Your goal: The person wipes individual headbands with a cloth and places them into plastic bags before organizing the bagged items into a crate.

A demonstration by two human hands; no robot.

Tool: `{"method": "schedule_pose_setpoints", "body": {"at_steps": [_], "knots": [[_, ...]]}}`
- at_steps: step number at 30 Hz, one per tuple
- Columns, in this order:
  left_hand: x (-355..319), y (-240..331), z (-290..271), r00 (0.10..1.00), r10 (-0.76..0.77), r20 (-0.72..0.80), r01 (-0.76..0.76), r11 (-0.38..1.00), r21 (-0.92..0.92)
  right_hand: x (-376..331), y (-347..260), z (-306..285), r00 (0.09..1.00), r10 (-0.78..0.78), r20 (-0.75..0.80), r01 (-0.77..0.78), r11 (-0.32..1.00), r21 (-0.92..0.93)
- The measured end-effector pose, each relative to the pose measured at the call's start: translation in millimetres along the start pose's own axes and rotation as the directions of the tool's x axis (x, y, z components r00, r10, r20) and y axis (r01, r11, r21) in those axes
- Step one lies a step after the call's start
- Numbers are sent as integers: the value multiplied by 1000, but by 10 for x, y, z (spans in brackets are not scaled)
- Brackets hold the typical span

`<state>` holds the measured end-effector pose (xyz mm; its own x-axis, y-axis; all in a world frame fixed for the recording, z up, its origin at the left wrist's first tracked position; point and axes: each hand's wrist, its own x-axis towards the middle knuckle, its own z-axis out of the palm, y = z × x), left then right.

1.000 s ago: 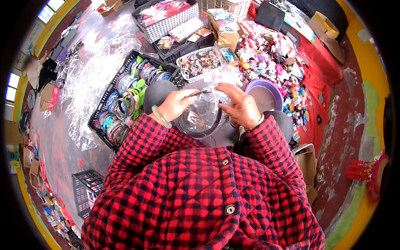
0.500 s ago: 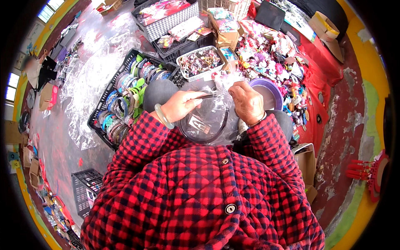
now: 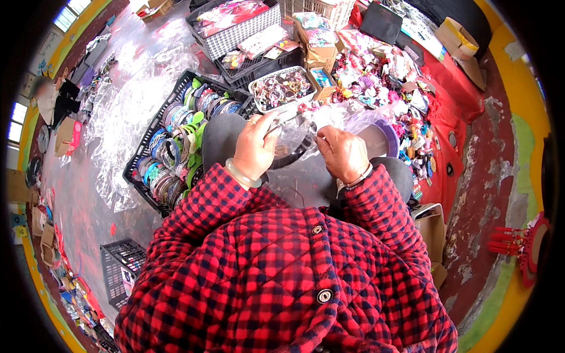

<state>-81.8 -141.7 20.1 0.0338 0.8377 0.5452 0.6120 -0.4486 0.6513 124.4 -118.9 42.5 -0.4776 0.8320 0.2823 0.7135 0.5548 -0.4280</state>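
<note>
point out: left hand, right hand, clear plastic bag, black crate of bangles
left hand (image 3: 257, 145): head view, back of hand.
right hand (image 3: 341, 154): head view, back of hand.
clear plastic bag (image 3: 294, 134): head view, film between the hands.
black crate of bangles (image 3: 133, 170): head view, left rim.

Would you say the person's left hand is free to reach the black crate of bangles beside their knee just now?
Probably not at once: the left hand is pinching the clear plastic bag that the right hand also grips. The black crate of bangles itself lies open and close by.

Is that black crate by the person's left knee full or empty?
Full. The black crate is packed rim to rim with coloured hoops standing on edge; no bare floor of it shows.
</note>
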Motion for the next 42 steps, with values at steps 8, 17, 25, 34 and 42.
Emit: {"method": "schedule_pose_setpoints", "body": {"at_steps": [8,17,25,34,42], "knots": [[-1,76,-19,949,306,75,-314,937,153,51,209,43,951,248,185,-304,637,709],[-54,161,116,899,423,111,-437,881,182,34,90,79,755,210,621,-617,-90,781],[6,153,-28,916,360,178,-379,921,88,-5,313,95,812,253,526,-452,-297,841],[-32,-208,-9,986,105,130,-46,919,-391,-17,517,-39,754,406,517,-361,-402,842],[-2,-242,-153,975,-104,198,200,804,-560,-18,837,-21,672,519,528,-329,-429,841]]}}
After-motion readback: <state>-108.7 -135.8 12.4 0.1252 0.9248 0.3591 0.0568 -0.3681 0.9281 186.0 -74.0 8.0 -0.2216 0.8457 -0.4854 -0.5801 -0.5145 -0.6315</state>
